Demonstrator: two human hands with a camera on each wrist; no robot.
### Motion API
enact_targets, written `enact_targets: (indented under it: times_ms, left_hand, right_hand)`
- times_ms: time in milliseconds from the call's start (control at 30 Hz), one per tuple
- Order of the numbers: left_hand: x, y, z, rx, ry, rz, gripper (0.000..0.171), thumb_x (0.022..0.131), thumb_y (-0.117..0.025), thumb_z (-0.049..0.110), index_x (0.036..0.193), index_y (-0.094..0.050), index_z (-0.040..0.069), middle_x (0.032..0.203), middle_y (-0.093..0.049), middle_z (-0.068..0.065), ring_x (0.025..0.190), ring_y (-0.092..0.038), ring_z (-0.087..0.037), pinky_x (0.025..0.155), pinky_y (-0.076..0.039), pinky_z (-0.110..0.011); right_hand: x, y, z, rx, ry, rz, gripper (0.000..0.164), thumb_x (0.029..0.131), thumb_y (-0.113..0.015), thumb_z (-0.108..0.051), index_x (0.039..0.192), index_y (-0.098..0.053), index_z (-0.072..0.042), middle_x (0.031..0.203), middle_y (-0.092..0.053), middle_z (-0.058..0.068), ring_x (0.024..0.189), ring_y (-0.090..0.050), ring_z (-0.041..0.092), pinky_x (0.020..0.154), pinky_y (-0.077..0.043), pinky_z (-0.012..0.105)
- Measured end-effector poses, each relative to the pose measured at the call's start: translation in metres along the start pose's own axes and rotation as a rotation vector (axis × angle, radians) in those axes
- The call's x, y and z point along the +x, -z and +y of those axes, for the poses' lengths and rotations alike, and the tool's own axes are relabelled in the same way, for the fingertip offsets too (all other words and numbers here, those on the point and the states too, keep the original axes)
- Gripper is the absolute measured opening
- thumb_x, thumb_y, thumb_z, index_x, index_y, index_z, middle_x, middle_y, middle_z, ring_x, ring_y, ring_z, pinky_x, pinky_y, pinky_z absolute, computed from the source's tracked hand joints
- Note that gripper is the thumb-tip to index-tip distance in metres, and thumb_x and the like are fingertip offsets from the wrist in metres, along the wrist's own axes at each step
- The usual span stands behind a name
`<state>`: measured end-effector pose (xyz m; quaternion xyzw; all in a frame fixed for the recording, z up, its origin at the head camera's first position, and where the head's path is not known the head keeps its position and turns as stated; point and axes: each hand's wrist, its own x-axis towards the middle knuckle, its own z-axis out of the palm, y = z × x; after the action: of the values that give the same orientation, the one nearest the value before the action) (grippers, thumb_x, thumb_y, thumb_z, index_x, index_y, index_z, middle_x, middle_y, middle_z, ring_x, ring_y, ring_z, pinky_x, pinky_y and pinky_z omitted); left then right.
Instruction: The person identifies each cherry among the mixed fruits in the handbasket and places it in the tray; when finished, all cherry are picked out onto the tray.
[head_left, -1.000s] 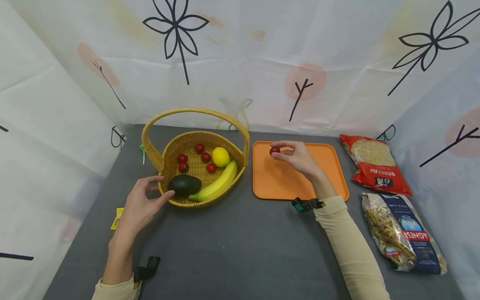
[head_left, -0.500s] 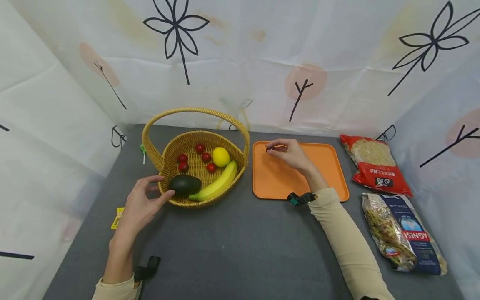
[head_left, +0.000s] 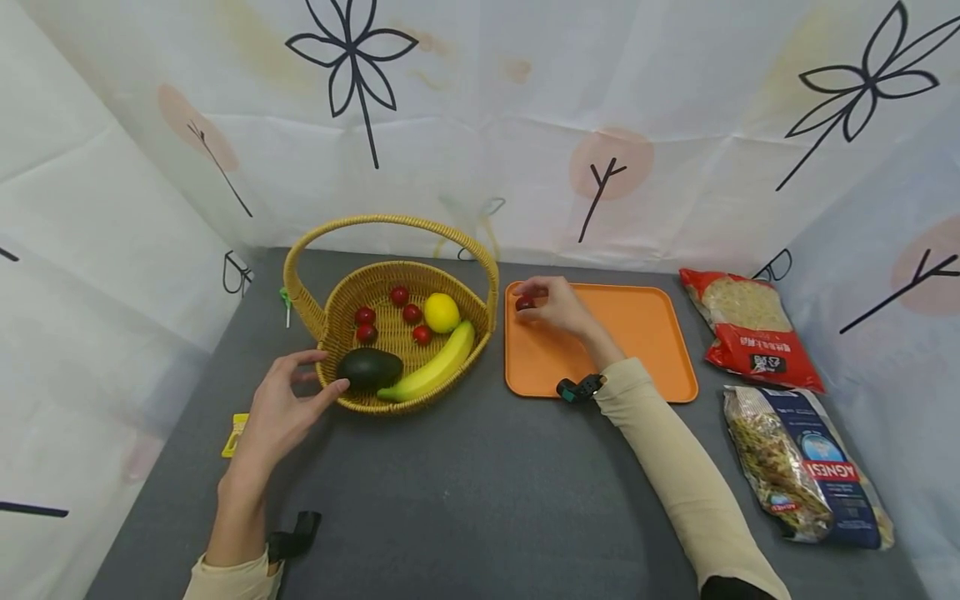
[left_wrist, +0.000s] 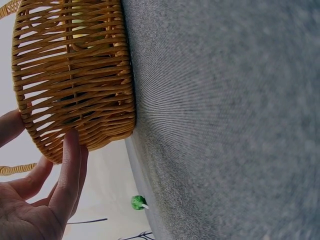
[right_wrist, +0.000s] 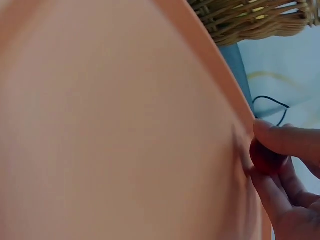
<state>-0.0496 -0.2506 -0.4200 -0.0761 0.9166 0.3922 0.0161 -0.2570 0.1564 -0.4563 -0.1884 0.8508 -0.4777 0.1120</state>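
My left hand (head_left: 283,412) holds the rim of the yellow wicker basket (head_left: 429,406) at its near left side. In the left wrist view its fingers touch the basket's woven outer wall (left_wrist: 75,90). Inside the basket lie a dark avocado (head_left: 369,370), a banana (head_left: 435,367), a lemon (head_left: 442,313) and several red cherries (head_left: 400,296). Over the left part of the orange tray (head_left: 615,333), my right hand (head_left: 558,306) pinches a cherry (head_left: 524,303) between thumb and fingers. In the right wrist view this cherry (right_wrist: 267,157) appears dark red, near the tray's edge.
On the right lie a red bag (head_left: 753,329) and a blue pasta bag (head_left: 810,467). A green lollipop (head_left: 286,300) is left of the basket, and a small yellow object (head_left: 236,435) lies beside the left forearm. The basket's tall handle (head_left: 390,220) arches over it. Patterned cloth (head_left: 480,125) walls the table.
My right hand has moved left across the tray with the cherry, toward the basket. The left hand and the basket have stayed where they were.
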Motion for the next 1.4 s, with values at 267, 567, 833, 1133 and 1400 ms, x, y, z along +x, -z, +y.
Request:
enact_targets:
  times_ms: [267, 567, 833, 1133, 1400]
  left_hand:
    - [0.0, 0.0, 0.001, -0.016, 0.013, -0.017, 0.068, 0.101, -0.077, 0.045, 0.153, -0.054, 0.007, 0.159, -0.046, -0.026, 0.137, -0.061, -0.046, 0.096, -0.063, -0.058]
    - [-0.001, 0.001, 0.001, -0.014, 0.013, -0.019, 0.067, 0.101, -0.077, 0.043, 0.153, -0.054, 0.007, 0.159, -0.046, -0.025, 0.136, -0.061, -0.046, 0.096, -0.063, -0.059]
    - [-0.002, 0.001, 0.002, -0.022, 0.003, -0.011, 0.066, 0.102, -0.077, 0.042, 0.153, -0.054, 0.006, 0.157, -0.047, -0.026, 0.135, -0.062, -0.046, 0.094, -0.064, -0.057]
    - [-0.002, 0.001, 0.002, -0.034, -0.007, -0.002, 0.065, 0.103, -0.076, 0.04, 0.152, -0.054, 0.005, 0.155, -0.048, -0.026, 0.131, -0.065, -0.048, 0.092, -0.065, -0.056]
    - [-0.003, 0.001, 0.001, -0.038, -0.009, -0.004, 0.065, 0.102, -0.077, 0.04, 0.152, -0.055, 0.005, 0.154, -0.049, -0.026, 0.131, -0.066, -0.047, 0.091, -0.065, -0.054]
  right_hand:
    - [-0.001, -0.002, 0.004, 0.013, -0.005, 0.016, 0.041, 0.089, -0.085, 0.005, 0.128, -0.072, 0.007, 0.129, -0.074, 0.029, 0.119, -0.075, 0.044, 0.104, -0.061, 0.052]
    - [-0.005, 0.002, 0.003, -0.037, -0.024, 0.027, 0.038, 0.09, -0.088, -0.004, 0.125, -0.075, 0.004, 0.123, -0.076, 0.027, 0.115, -0.074, 0.044, 0.105, -0.059, 0.053]
    - [0.006, -0.004, -0.001, -0.16, -0.053, 0.075, 0.037, 0.09, -0.09, -0.014, 0.121, -0.076, -0.001, 0.117, -0.076, 0.021, 0.105, -0.07, 0.036, 0.096, -0.057, 0.047]
    - [0.014, -0.008, -0.002, -0.197, -0.086, 0.09, 0.039, 0.09, -0.09, -0.015, 0.122, -0.074, 0.0, 0.121, -0.077, 0.022, 0.107, -0.071, 0.038, 0.097, -0.058, 0.049]
    - [0.003, -0.001, -0.011, -0.132, -0.066, 0.079, 0.045, 0.092, -0.089, -0.015, 0.13, -0.071, 0.003, 0.133, -0.071, 0.025, 0.12, -0.069, 0.042, 0.107, -0.057, 0.055]
